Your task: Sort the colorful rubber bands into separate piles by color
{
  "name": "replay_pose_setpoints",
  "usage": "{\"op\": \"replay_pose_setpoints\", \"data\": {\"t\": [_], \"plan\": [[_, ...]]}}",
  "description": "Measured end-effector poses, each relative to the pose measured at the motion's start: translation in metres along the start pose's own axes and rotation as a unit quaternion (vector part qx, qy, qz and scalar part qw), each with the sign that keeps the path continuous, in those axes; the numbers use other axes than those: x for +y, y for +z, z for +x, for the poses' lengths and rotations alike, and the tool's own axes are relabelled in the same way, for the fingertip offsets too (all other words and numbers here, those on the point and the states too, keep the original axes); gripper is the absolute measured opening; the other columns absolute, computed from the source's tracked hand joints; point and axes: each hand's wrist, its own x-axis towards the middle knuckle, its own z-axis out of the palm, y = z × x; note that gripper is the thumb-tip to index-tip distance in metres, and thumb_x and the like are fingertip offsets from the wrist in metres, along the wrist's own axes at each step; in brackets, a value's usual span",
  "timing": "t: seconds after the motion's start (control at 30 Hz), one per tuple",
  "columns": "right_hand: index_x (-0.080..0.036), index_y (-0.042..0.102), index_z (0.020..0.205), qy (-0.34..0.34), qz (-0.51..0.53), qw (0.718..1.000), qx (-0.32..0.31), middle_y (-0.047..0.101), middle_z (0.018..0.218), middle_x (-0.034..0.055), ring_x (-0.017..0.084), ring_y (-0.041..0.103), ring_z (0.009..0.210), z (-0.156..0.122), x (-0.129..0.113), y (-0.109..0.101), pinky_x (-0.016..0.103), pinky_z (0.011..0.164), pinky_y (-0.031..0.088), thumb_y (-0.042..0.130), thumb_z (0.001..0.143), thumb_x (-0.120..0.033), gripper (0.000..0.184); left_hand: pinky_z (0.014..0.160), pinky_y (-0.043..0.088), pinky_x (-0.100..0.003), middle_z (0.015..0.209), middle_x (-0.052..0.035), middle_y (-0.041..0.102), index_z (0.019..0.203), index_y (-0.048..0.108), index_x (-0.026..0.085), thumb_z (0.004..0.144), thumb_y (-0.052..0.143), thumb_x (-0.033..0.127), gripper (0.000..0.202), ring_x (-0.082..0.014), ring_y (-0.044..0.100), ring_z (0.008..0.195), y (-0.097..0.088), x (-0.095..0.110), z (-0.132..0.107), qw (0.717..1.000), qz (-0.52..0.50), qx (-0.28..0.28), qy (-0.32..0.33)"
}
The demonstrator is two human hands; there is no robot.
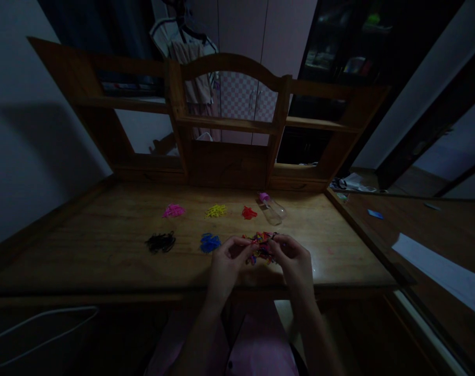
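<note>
My left hand [226, 261] and my right hand [296, 261] meet over a mixed pile of small multicoloured bands [262, 255] near the table's front edge. Thumb and fingers of both hands are pinched close together. Reddish bits show at the left fingertips and a dark bit at the right ones, too small to make out. Beyond the hands, single-colour heaps lie apart: pink bands [174, 210], yellow bands [216, 210], red bands [249, 212], black bands [160, 242] and blue bands [210, 243]. The blue heap is just left of my left hand.
A clear bottle with a pink cap [274, 211] lies on its side behind the pile. The wooden table [104, 235] has an open shelf frame [229, 122] along its back. On the right, a white sheet [437, 269] lies on another brown surface.
</note>
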Motion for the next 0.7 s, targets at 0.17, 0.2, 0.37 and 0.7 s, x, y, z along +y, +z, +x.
{"op": "replay_pose_setpoints", "data": {"t": [0.17,0.2,0.37,0.7], "plan": [[-0.017,0.07,0.086,0.004,0.008,0.999,0.043,0.069,0.079,0.0033,0.017,0.063,0.071,0.007,0.002,-0.014,0.024,0.061,0.049,0.074,0.073,-0.04,0.026,0.067,0.05,-0.028,0.073,-0.002,0.07,0.071,0.067,0.019,0.073,0.072,0.025,0.008,-0.0185,0.066,0.071,-0.017,0.01,0.039,0.968,0.235,-0.044,0.076],[-0.017,0.07,0.086,0.004,0.007,0.999,0.051,0.069,0.08,0.0036,0.017,0.063,0.071,0.008,0.001,-0.017,0.024,0.06,0.048,0.074,0.073,-0.04,0.027,0.068,0.049,-0.029,0.073,-0.0022,0.07,0.069,0.067,0.019,0.073,0.071,0.02,0.006,-0.0184,0.065,0.071,-0.018,0.013,0.053,0.939,0.315,-0.072,0.113],[-0.016,0.07,0.088,0.04,0.03,0.995,0.081,0.068,0.079,0.0037,0.014,0.058,0.06,0.008,0.005,-0.024,0.021,0.049,0.042,0.076,0.07,-0.044,0.034,0.069,0.045,-0.028,0.072,-0.0049,0.069,0.07,0.07,0.016,0.072,0.067,0.009,0.007,-0.0177,0.062,0.071,-0.007,0.013,0.129,0.855,0.471,-0.134,0.171],[-0.014,0.069,0.091,0.137,0.128,0.977,0.104,0.046,0.052,-0.006,0.006,0.036,0.044,0.005,0.018,-0.033,0.017,0.04,0.027,0.081,0.063,-0.042,0.042,0.084,0.043,-0.027,0.099,-0.0071,0.069,0.089,0.074,0.019,0.085,0.058,0.023,0.017,-0.0187,0.062,0.093,-0.002,0.002,0.136,0.82,0.526,-0.118,0.192]]}}
